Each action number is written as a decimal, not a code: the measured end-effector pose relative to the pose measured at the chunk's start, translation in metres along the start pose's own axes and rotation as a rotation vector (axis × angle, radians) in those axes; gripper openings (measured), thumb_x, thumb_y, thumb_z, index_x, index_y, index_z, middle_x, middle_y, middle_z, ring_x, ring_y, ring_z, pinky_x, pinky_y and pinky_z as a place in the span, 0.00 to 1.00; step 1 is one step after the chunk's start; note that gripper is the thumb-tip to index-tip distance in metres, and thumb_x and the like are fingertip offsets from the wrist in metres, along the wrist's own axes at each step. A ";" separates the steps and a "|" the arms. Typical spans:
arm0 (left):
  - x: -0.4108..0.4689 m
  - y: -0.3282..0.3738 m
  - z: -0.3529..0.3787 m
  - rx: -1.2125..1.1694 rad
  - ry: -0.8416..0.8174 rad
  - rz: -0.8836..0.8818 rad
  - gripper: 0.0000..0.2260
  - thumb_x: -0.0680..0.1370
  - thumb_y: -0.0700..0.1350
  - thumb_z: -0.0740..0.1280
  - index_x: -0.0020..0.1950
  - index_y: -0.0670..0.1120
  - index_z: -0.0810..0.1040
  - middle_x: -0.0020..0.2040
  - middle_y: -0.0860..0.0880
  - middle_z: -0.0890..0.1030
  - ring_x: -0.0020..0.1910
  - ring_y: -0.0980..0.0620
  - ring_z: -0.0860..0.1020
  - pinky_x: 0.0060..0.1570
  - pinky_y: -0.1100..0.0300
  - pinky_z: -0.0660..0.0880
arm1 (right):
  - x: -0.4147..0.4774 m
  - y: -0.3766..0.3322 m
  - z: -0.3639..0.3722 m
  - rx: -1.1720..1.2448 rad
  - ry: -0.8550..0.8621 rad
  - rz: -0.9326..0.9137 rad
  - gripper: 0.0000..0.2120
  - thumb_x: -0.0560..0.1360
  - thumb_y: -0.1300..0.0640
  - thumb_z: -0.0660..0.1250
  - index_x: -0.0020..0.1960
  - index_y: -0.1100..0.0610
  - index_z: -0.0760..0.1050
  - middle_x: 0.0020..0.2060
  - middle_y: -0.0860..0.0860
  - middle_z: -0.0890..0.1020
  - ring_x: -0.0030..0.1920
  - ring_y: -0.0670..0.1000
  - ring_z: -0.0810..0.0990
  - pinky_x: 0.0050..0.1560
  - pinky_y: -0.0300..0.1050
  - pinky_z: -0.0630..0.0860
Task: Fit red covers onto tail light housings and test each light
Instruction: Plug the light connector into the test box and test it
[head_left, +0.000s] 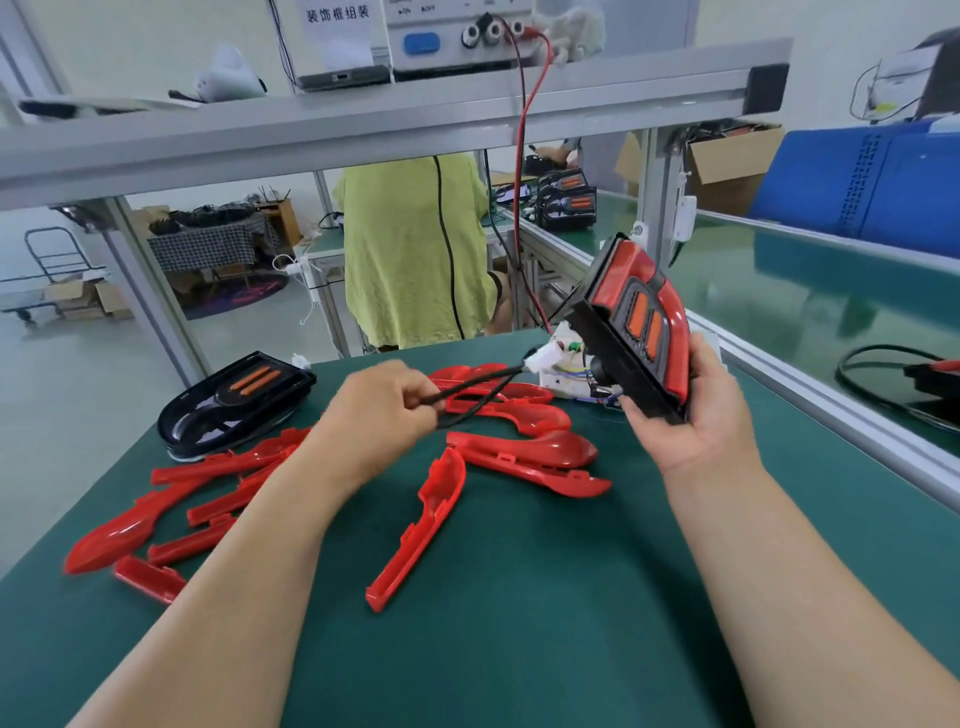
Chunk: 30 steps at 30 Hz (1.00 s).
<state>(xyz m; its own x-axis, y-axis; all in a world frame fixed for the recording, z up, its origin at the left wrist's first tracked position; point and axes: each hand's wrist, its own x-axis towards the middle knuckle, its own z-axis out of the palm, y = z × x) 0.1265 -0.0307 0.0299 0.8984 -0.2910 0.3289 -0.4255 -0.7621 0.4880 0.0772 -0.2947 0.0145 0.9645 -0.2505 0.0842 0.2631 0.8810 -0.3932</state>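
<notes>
**Bench: covered light held up, cable pinched**

Surface: green mat (519, 649), matte. Loose red covers (434, 519) lie scattered over its left and middle, several overlapping. A bare housing (236, 397), black with two orange strips, lies flat at the far left corner, just beside the nearest covers.

Hands: the right hand (696, 421) grips the lower end of a light (636, 322) with its red cover on. The light is held tilted above the mat's far right, thumb on the near edge, fingers wrapped behind. The left hand (379, 410) pinches a black cable (470, 387), fingertips closed together on it. The cable runs to a white plug (543, 358) at the light's back.

Room: an overhead shelf (415, 111) carries a supply (457, 36), and a red lead (524, 156) drops from it toward the plug. Beyond the bench is a person (410, 260) in a green top, back turned. To the right is a green belt (831, 291) with a blue crate (857, 182).

Edges: the mat's left edge drops to the floor just past the housing. An aluminium rail (831, 410) bounds the right edge, near the right hand. Open mat lies between the forearms and at near right.
</notes>
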 end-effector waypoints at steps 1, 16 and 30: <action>0.001 -0.004 -0.004 0.039 0.071 0.001 0.04 0.75 0.45 0.72 0.42 0.54 0.84 0.41 0.52 0.76 0.43 0.53 0.76 0.45 0.58 0.71 | -0.001 -0.001 0.000 -0.011 -0.004 -0.003 0.24 0.84 0.56 0.56 0.39 0.58 0.86 0.38 0.54 0.87 0.37 0.52 0.87 0.30 0.45 0.81; -0.001 0.035 0.014 -0.748 0.301 -0.170 0.11 0.78 0.51 0.69 0.37 0.52 0.84 0.31 0.56 0.79 0.30 0.58 0.73 0.36 0.62 0.73 | -0.013 0.042 0.012 -0.457 -0.152 0.246 0.23 0.81 0.40 0.59 0.60 0.56 0.82 0.56 0.61 0.84 0.53 0.60 0.85 0.45 0.57 0.82; -0.005 0.048 0.007 -1.091 0.206 -0.240 0.11 0.82 0.46 0.63 0.48 0.46 0.84 0.44 0.43 0.86 0.40 0.46 0.84 0.39 0.49 0.82 | -0.014 0.038 0.011 -1.255 0.069 0.039 0.31 0.80 0.33 0.48 0.44 0.50 0.84 0.40 0.48 0.85 0.40 0.46 0.83 0.40 0.42 0.79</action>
<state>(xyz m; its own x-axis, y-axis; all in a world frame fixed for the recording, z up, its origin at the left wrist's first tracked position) 0.1026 -0.0699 0.0456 0.9775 -0.0282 0.2092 -0.2025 0.1543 0.9671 0.0737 -0.2533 0.0080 0.9579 -0.2866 0.0199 -0.0065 -0.0909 -0.9958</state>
